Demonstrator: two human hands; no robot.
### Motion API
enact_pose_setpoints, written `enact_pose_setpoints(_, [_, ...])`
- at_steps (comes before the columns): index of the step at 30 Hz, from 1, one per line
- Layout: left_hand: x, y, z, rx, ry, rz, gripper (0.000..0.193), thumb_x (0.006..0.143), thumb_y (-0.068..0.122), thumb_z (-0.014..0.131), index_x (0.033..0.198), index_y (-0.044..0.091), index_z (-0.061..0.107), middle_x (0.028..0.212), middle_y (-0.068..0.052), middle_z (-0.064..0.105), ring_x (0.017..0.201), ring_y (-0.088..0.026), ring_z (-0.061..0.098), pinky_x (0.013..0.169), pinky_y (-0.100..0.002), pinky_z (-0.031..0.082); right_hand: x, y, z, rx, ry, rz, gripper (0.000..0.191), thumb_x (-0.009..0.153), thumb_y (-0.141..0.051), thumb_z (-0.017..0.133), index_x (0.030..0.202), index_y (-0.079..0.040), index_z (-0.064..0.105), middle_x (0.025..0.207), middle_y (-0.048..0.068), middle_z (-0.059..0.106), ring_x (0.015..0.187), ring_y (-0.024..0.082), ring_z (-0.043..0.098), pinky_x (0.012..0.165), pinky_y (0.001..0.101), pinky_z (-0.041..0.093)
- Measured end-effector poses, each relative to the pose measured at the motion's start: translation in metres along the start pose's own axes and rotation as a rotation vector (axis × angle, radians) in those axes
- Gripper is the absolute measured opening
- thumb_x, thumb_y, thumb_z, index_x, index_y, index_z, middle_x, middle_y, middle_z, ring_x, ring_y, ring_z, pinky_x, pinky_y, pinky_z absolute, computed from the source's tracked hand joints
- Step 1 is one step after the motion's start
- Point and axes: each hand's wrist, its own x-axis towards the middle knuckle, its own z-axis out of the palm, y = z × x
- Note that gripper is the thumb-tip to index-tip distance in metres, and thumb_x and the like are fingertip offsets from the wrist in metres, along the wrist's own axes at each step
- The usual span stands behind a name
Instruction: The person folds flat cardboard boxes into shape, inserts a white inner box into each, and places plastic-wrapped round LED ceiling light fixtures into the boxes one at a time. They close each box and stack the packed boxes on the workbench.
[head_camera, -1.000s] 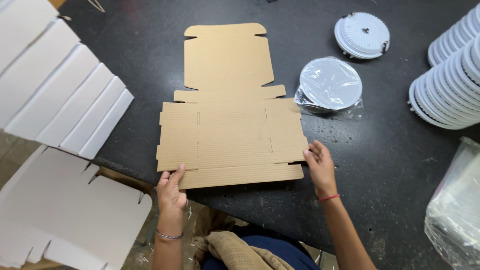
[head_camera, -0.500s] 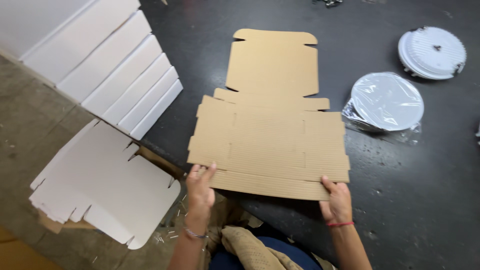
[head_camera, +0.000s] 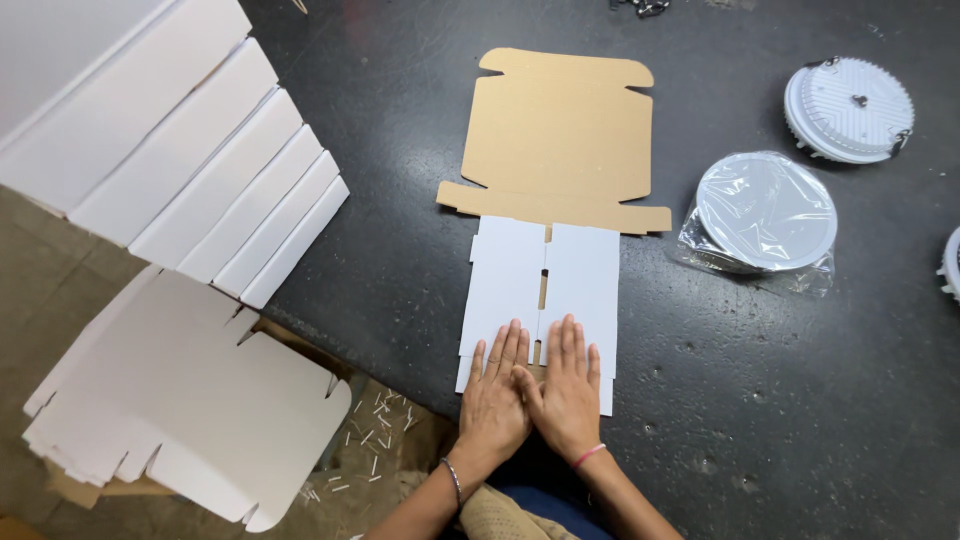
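Both hands are flat, palms down, side by side on the folded cardboard box blank (head_camera: 545, 290) at the near edge of the dark desk (head_camera: 400, 250). The left hand (head_camera: 495, 395) and right hand (head_camera: 568, 390) have their thumbs touching in the middle, fingers stretched out and pointing away from the person, slightly spread. No grip going on at all, just open hands pressing down, nothing held in either one. Forearms come up from the bottom of the frame and angle in toward each other; there's a thin bracelet on the left wrist and a pink band (head_camera: 588, 456) on the right.

The blank lies lengthwise away from the person. Its two side panels are folded inward so their white faces show, meeting at a narrow seam down the middle, right between the hands. The far part, the brown lid flap (head_camera: 560, 125), lies flat and unfolded.

Off to the right there's a round white fixture in a clear plastic bag (head_camera: 765, 210), and another bare one (head_camera: 850, 108) farther back. On the left, a row of closed white boxes (head_camera: 170, 160), plus a stack of flat white blanks (head_camera: 180, 410) lower down by the floor.
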Motion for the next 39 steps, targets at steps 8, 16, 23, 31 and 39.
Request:
enact_pose_setpoints(8, [0.06,-0.063,-0.002,-0.909,-0.132,-0.266,0.044,0.104,0.029,0.04,0.128,0.001,0.065,0.131,-0.014,0.068,0.125,-0.027,0.061,0.117,-0.042,0.039,0.047,0.065,-0.031,0.747,-0.109,0.329,0.075,0.102,-0.059,0.032,0.133,0.0,0.066,0.14,0.018,0.065,0.132,0.03,0.059,0.116,0.0434,0.041])
enact_pose_setpoints(16, [0.182,-0.109,0.022,-1.068,0.311,-0.617,0.065,0.103,0.046,0.057,0.138,-0.008,0.047,0.13,-0.017,0.061,0.116,-0.021,0.06,0.097,-0.034,0.048,0.152,0.116,-0.032,1.406,0.141,0.677,0.043,0.102,-0.038,0.054,0.133,-0.008,0.055,0.128,0.007,0.066,0.123,0.021,0.061,0.104,0.0362,0.048])
enact_pose_setpoints(23, [0.179,-0.119,0.034,-1.531,0.304,-0.539,0.049,0.094,0.019,0.076,0.127,-0.007,0.051,0.12,-0.02,0.061,0.088,-0.017,0.064,0.074,-0.03,0.056,0.149,0.109,-0.036,1.432,0.074,0.599,0.042,0.093,-0.019,0.071,0.13,-0.002,0.062,0.101,0.0,0.069,0.086,0.011,0.063,0.079,0.0284,0.051])
enact_pose_setpoints(31, [0.159,-0.1,0.036,-0.333,0.261,-0.227,0.047,0.098,0.021,0.056,0.144,0.014,0.06,0.141,-0.008,0.056,0.112,-0.034,0.052,0.103,-0.045,0.043,0.138,0.088,-0.006,0.453,0.234,0.492,0.069,0.09,-0.015,0.066,0.156,-0.019,0.045,0.121,0.013,0.056,0.103,0.027,0.05,0.1,0.0427,0.042])
enact_pose_setpoints(39, [0.162,-0.1,0.013,-0.042,0.231,0.061,0.039,0.096,0.03,0.059,0.129,0.013,0.07,0.131,-0.009,0.062,0.11,-0.031,0.054,0.095,-0.045,0.045,0.141,0.1,-0.007,-0.169,0.103,0.118,0.051,0.099,-0.042,0.059,0.142,-0.014,0.059,0.122,0.013,0.056,0.111,0.034,0.049,0.095,0.0488,0.039])
